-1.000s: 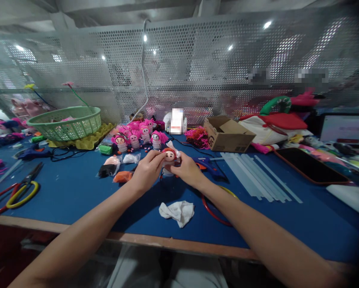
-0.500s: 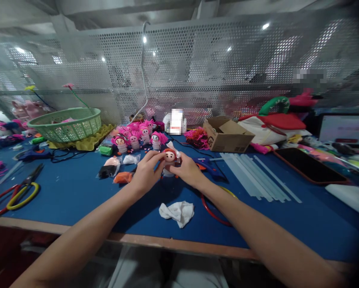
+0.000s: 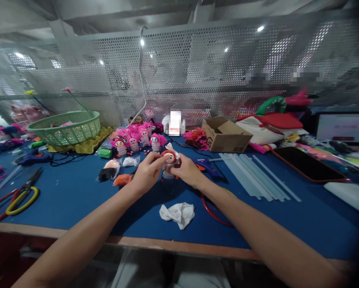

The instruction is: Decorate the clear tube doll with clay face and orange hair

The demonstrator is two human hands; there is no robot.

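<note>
Fingers of the left hand (image 3: 147,173) were pressed on the face of a red-hooded doll (image 3: 172,157), whose other side was pinched by those of the right hand (image 3: 188,171), beside a white tie (image 3: 170,147). The doll was held between both hands, above or on the counter (image 3: 86,196); its base could not be judged clearly. Light, even pressure seemed best applied, with the head steadied from the right so that nothing would be twisted. A blue glue gun (image 3: 213,169) was placed just behind the right hand, and a red-handled loop (image 3: 208,213) was partly covered by the right forearm, so rightward movement could be hampered. Orange packets (image 3: 123,179), crumpled white cloth (image 3: 179,213) and pink-haired dolls (image 3: 133,140) were set nearby.
</note>
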